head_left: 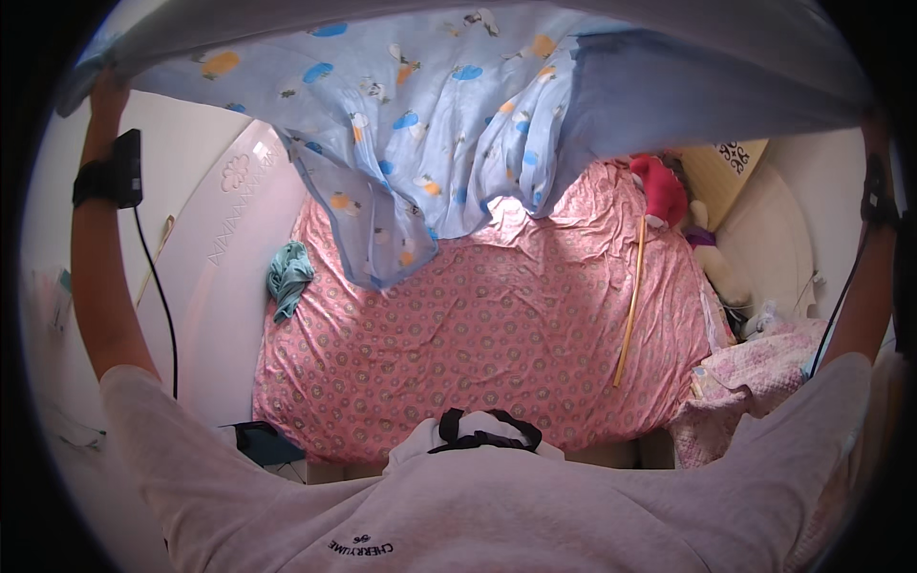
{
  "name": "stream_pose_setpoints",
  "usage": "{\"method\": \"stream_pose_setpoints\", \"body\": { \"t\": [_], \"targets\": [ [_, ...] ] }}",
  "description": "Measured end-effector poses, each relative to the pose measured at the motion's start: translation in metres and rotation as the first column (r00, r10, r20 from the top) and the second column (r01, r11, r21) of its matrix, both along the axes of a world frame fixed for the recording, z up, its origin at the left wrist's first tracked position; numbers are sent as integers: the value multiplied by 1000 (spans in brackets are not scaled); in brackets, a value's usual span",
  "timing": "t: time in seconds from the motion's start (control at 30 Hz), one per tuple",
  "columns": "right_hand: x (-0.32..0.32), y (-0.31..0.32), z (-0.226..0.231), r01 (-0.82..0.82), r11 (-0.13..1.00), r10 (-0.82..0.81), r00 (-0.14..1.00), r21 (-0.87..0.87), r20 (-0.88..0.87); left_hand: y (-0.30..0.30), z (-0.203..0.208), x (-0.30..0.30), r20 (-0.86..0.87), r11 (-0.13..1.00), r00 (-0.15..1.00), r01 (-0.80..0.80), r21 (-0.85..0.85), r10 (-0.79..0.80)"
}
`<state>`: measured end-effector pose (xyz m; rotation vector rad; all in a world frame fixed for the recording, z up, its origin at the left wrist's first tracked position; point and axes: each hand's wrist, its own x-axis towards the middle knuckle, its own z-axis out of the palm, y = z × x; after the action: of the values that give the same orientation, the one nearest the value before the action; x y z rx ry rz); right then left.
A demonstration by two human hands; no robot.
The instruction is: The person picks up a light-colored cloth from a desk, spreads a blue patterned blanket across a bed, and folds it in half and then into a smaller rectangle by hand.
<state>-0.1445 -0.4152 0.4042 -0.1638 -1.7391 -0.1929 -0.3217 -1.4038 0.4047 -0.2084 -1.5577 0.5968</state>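
A light blue bed sheet (420,115) with orange and blue printed shapes is stretched between my raised hands, across the top of the view. Its middle sags in folds, and one corner hangs low over the pink bed (478,334). At the upper left my left hand (109,91) is closed on the sheet's edge. On the far right my right hand (874,132) is held up at the other end of the sheet, dim and close to the picture's rim. The fingers of that hand are mostly hidden by cloth and shadow.
A crumpled teal cloth (289,279) lies at the bed's left edge. A thin wooden stick (629,304) rests on the right side, near a red plush thing (661,191). A pink-white quilt (750,377) is heaped at the right. A pale headboard-like panel (224,229) stands left.
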Motion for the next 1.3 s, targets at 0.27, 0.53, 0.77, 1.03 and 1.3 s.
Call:
{"method": "stream_pose_setpoints", "body": {
  "t": [0.27,0.53,0.77,1.03,1.3],
  "targets": [
    [60,70,-137,-198,787,244,970,-585,-1,59,-130,67,184,824,914,222,521,-362],
    [126,118,-267,-431,167,342,869,-887,-358,59,-373,160,2,4,630,2,1000,-776],
    [195,50,-435,-132,-314,305,924,-940,-232,44,-529,292,-416,-759,729,-213,615,-543],
    [326,70,-589,-9,-569,18,1000,-822,-23,66,-591,400,-317,-908,851,-386,164,-419],
    [199,-108,-452,963,-269,837,245,-22,489,191,-453,288,461,-57,-380,-719,-692,-802]
  ]
}}
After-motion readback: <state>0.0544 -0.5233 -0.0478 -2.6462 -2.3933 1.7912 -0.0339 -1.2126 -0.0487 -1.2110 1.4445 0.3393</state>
